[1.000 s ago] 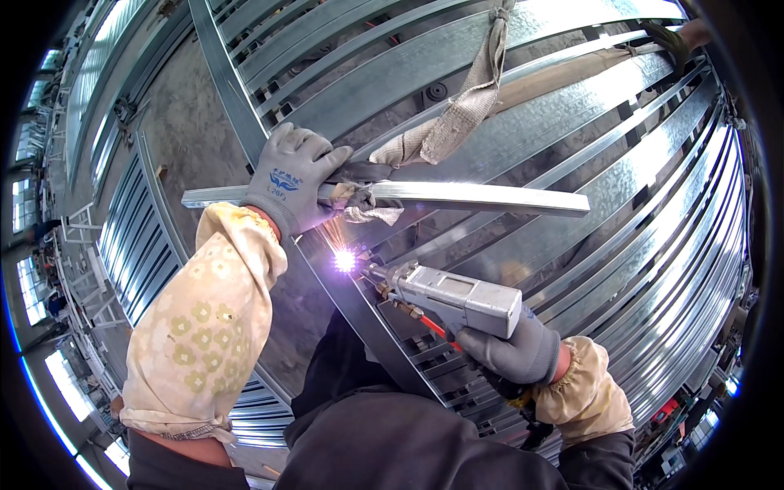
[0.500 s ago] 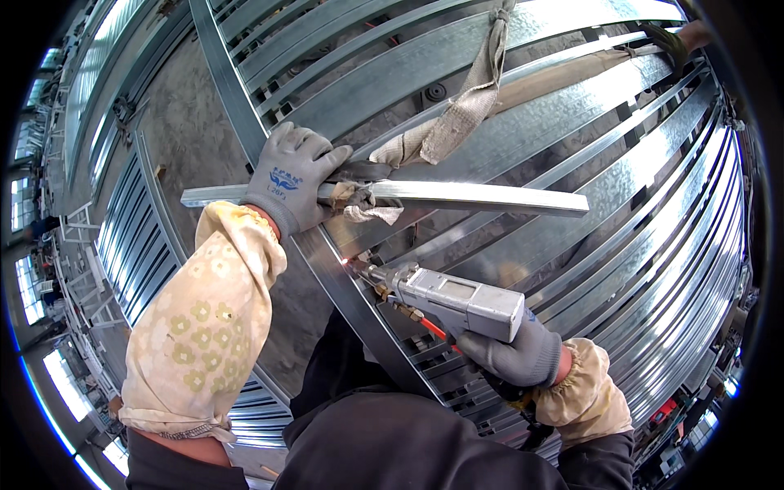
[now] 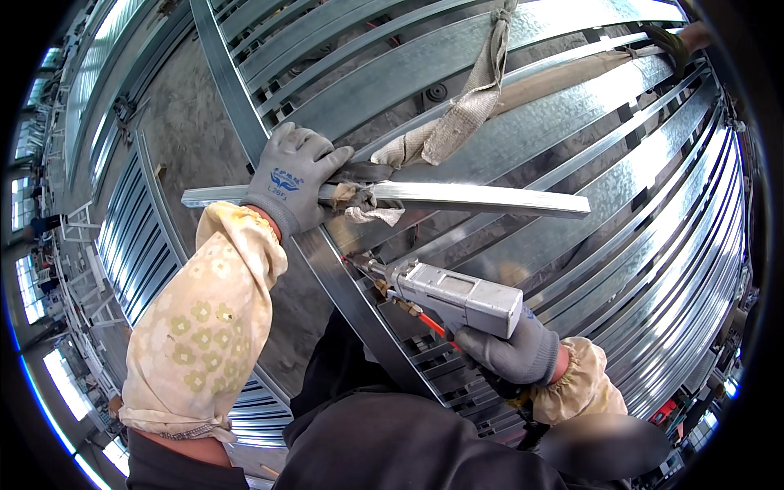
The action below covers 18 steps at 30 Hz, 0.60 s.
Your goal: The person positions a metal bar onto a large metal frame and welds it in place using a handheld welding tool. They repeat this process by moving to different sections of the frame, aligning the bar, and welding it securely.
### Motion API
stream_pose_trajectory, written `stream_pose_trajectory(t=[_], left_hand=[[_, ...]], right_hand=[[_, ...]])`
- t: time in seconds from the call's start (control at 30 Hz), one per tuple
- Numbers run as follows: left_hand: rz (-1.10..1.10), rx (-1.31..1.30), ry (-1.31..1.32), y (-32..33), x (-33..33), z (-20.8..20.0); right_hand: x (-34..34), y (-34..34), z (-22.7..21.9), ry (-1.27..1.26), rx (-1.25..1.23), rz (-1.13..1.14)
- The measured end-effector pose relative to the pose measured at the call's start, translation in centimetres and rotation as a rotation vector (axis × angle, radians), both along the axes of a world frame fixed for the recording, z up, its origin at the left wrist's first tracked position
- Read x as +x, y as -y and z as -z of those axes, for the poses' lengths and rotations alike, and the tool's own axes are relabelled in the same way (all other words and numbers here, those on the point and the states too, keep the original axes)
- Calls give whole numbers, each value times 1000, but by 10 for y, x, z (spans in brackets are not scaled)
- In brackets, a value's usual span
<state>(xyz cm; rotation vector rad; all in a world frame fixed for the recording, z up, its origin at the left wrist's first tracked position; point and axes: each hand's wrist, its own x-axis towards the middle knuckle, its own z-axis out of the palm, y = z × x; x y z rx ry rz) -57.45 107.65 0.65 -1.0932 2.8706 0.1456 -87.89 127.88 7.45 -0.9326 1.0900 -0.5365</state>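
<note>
My left hand [image 3: 290, 175], in a grey coated glove, presses its curled fingers over a loose metal bar [image 3: 482, 198] where that bar crosses the frame's long edge rail [image 3: 331, 265]. A dirty cloth strip [image 3: 371, 204] is wrapped around the bar beside my fingers; my thumb is hidden. Also gloved in grey, my right hand [image 3: 514, 351] is wrapped around the handle of a silver handheld welding gun [image 3: 461, 298]. The nozzle [image 3: 359, 261] meets the junction of the edge rail and a cross slat, with a faint reddish spot at its tip.
Galvanized slats [image 3: 604, 212] of the frame spread to the right with gaps between them. A woven strap [image 3: 461, 122] lies across them. Another person's gloved hand [image 3: 670, 49] rests at the far right. A second slatted frame [image 3: 139, 237] lies left on the floor.
The bright glow at the nozzle tip has faded to a faint spot. My right hand and the welding gun have shifted very slightly; my left hand stays in place.
</note>
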Motion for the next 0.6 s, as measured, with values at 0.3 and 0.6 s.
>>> stream_pose_trajectory(t=[0.3,0.6], left_hand=[[1,11,-18,0,1,2],[-11,7,23,0,1,2]], right_hand=[[11,14,1,67,173,83],[13,10,20,29,-50,66]])
